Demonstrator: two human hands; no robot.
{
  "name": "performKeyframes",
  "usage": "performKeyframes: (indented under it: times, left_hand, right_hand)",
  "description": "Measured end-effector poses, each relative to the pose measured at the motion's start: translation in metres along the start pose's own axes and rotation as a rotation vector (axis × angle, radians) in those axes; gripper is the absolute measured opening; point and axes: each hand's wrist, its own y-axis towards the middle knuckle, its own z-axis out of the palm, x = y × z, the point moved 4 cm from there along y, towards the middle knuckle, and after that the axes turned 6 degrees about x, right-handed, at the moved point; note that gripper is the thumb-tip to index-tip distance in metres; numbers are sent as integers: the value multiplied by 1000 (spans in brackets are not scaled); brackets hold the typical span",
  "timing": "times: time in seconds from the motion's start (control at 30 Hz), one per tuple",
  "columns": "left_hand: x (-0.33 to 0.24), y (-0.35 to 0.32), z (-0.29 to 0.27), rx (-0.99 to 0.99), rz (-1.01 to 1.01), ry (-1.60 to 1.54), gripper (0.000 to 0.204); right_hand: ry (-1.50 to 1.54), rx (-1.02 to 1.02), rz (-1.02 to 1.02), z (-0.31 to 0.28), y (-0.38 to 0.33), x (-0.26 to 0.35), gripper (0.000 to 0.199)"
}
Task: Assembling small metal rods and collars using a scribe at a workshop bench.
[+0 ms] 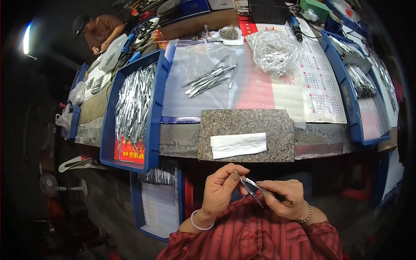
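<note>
In front of my striped red shirt, both hands are raised close together. My left hand (220, 189) is closed, its thumb and fingers pinching the joined end of a slender silvery pair of tweezers (253, 190). The two legs spread apart like a V towards the right. My right hand (284, 197) is closed too, with thumb and fingertips on the upper leg; a dark thin end shows below its fingers. Just beyond the hands, a folded white cloth (238, 145) lies on a speckled stone slab (247, 121) at the bench edge.
Slender metal pieces fill a blue bin (159, 91) at left; several more lie on plastic sheeting (182, 65). A clear bag (275, 52) sits behind. Other blue bins stand at right (346, 97) and below the bench (138, 203). A co-worker (102, 32) bends over work far left.
</note>
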Motion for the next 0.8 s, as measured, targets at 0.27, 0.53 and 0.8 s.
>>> performKeyframes:
  times: [0.27, 0.53, 0.8]
  left_hand:
    - [3, -2, -1, -15, 2, 30, 25]
    - [-2, 0, -3, -69, 31, 114, 22]
    - [3, -1, -7, -45, -7, 52, 20]
  right_hand:
    - [-114, 49, -95, 10, -1, 1, 30]
    - [-105, 34, -90, 26, -1, -4, 33]
    - [-188, 86, -151, 23, -4, -10, 33]
